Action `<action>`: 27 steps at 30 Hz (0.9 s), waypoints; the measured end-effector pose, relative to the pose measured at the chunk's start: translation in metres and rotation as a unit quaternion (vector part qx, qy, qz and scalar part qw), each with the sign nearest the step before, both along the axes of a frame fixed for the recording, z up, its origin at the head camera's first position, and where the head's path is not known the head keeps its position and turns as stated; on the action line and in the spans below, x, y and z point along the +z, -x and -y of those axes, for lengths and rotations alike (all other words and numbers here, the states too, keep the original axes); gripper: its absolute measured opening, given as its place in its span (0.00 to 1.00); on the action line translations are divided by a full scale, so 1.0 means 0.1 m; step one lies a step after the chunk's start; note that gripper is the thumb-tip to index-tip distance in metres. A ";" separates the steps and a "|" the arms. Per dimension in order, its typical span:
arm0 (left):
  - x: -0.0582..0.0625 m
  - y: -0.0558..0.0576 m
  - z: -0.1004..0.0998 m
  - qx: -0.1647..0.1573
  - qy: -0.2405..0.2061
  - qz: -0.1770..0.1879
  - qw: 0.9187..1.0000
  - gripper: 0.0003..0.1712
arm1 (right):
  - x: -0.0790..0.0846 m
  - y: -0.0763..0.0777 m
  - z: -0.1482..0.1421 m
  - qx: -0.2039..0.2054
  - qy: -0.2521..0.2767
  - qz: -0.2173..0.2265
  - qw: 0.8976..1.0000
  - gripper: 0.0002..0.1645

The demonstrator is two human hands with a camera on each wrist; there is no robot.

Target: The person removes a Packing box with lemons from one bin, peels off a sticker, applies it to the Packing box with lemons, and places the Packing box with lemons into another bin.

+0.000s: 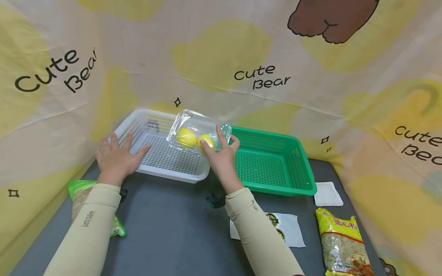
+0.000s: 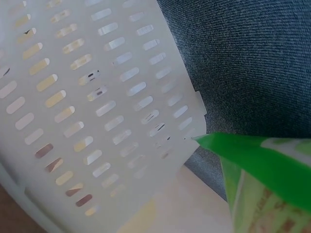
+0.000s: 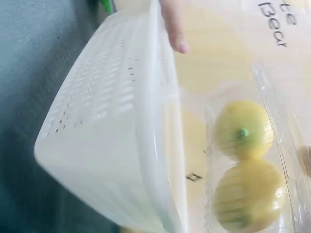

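My right hand (image 1: 223,159) grips the right end of a clear plastic box (image 1: 193,118), thumb on the near side and fingers at the far side. Inside the box sit two yellow lemons (image 1: 187,137). In the head view the box overlaps the right part of a white perforated basket (image 1: 172,177); the right wrist view shows it beside the basket's rim (image 3: 150,126). At the basket's left side, my left hand (image 1: 117,159) rests with fingers spread over the rim, thumb pointing inward. The left wrist view shows the basket's slotted side (image 2: 107,111) but no fingers.
A green basket (image 1: 304,165) stands right of the white one. A green-edged bag (image 1: 81,189) lies partly under my left forearm. Toward the right are a white printed sheet (image 1: 291,230), a small white square packet (image 1: 328,194) and a yellow food bag (image 1: 343,245). Patterned cloth walls surround the grey table.
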State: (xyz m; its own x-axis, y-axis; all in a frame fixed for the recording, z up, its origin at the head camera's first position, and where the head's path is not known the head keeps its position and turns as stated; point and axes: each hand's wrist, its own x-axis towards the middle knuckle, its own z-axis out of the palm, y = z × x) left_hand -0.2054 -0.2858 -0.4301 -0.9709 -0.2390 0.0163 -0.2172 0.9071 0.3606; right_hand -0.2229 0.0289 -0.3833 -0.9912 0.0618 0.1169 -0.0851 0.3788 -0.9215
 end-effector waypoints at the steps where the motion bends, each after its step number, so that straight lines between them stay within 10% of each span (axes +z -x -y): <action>1: -0.01 0.00 0.00 0.000 0.000 0.000 1.000 0.64 | 0.00 -0.05 -0.06 -0.001 0.002 -0.002 1.000 0.47; 27: -0.02 0.03 0.02 -0.016 -0.010 0.012 1.000 0.63 | -0.58 -1.61 -0.90 0.008 -0.050 0.025 0.998 0.47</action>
